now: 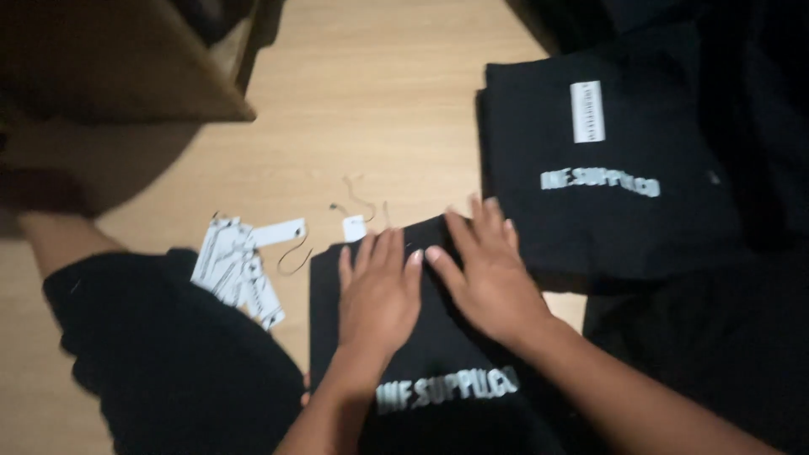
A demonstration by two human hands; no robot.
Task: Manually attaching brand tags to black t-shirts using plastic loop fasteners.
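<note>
Both your hands lie flat on a folded black garment [421, 354] that rests on the light wooden floor [371, 101] in front of you. Your left hand [379, 291] presses near the upper edge of the cloth, the fingers [371, 253] stretched out and close together, gripping nothing. Your right hand [484, 270] is just beside it, also flat, its fingers [484, 219] spread a little and reaching the top edge of the garment; the two hands almost touch at the fingertips. The garment shows a white printed line of letters near its lower part (the picture is a bit blurred there).

Behind your right hand lies a second folded black garment [607, 168], with a white rectangular label [586, 111] and white print on it. To the left of the garment under your hands you see a small pile of white paper tags [236, 270] with thin strings, and one single tag [354, 227] just above your left hand. Your knee in black shorts [160, 354] is at the lower left, and a brown wooden piece of furniture [126, 59] stands in the upper left corner
</note>
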